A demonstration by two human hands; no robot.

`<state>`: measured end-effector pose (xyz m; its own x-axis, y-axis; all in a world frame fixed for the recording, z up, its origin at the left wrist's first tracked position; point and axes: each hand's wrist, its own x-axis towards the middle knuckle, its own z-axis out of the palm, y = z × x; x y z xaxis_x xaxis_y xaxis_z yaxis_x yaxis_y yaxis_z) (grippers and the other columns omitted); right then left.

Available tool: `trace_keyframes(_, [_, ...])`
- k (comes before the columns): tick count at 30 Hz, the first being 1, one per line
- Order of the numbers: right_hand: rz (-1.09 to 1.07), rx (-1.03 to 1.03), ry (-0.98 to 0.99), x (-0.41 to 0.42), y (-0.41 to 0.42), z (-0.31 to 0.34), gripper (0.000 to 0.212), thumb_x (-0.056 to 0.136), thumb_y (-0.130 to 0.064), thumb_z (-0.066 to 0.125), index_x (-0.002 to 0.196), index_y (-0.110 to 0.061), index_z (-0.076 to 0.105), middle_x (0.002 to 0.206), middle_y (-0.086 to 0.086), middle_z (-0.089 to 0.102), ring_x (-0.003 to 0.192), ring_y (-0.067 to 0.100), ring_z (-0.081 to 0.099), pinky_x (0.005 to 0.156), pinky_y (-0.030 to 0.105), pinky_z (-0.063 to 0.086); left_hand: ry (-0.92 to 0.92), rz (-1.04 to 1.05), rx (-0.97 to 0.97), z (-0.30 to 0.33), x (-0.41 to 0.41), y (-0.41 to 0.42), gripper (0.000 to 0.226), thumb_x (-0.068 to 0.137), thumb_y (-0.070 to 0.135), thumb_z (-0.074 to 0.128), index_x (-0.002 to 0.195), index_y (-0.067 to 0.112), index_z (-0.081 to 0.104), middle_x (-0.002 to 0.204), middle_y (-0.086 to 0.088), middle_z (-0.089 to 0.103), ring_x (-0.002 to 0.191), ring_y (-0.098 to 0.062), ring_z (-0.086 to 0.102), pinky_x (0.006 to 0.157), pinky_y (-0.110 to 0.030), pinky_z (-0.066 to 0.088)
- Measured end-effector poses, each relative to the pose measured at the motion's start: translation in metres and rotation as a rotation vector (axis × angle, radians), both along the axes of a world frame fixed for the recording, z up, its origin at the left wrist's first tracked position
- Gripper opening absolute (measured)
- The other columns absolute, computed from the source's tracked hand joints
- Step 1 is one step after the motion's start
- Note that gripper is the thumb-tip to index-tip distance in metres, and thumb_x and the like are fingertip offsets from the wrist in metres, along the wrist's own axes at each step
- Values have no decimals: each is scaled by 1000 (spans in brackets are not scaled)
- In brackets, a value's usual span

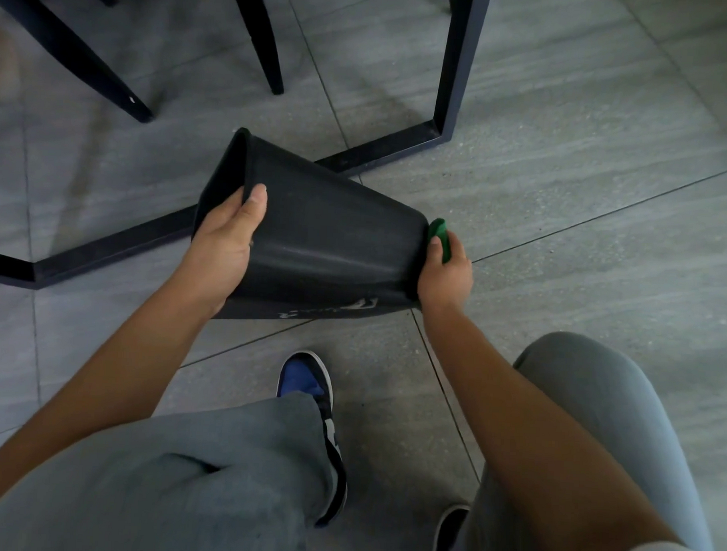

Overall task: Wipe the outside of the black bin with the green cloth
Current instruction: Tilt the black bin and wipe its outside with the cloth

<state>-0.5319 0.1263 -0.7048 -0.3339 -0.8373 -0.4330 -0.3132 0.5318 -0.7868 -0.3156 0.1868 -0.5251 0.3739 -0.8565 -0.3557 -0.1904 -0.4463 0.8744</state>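
Black plastic, thin-walled and probably light, the black bin (321, 240) is held tipped on its side above the tiled floor (565, 200), mouth to the left, base to the right. The left hand (225, 244) grips the rim, thumb outside and fingers apparently inside; that stiff edge looks the surest hold, since the smooth wall seems slippery. The right hand (447, 274) is closed around the soft, bunched green cloth (440, 237), pressing it against the base end.

Both arms extended, left hand (223, 244) gripping, right hand (445, 276) apparently clenched.
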Motion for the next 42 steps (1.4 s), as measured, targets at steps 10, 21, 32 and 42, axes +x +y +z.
trace_keyframes(10, [8,-115,-28,7,23,21,39,107,-32,52,145,-24,57,148,3,55,134,22,54,104,28,40,-1,165,38,2,-2,1,58,105,52,44,154,21,45,154,5,49,142,-15,46,123,-38,32])
trace_keyframes(21, [183,-378,-155,80,88,89,41,102,-16,59,141,-30,61,164,4,36,148,19,41,117,24,38,-21,213,12,-2,-6,-7,58,107,50,43,156,20,41,160,2,45,147,-14,41,125,-36,29])
trace_keyframes(32, [472,-652,-6,116,116,118,50,88,-19,70,138,-26,65,148,14,48,130,32,47,104,54,46,287,318,-38,-5,11,-11,35,105,48,48,109,23,72,106,1,82,105,-18,77,101,-44,57])
trace_keyframes(42, [434,-390,216,39,45,55,49,86,-25,67,134,-31,61,143,10,46,121,30,56,92,40,56,212,216,25,0,15,-7,20,105,50,48,106,36,62,128,7,67,120,-15,65,109,-45,51])
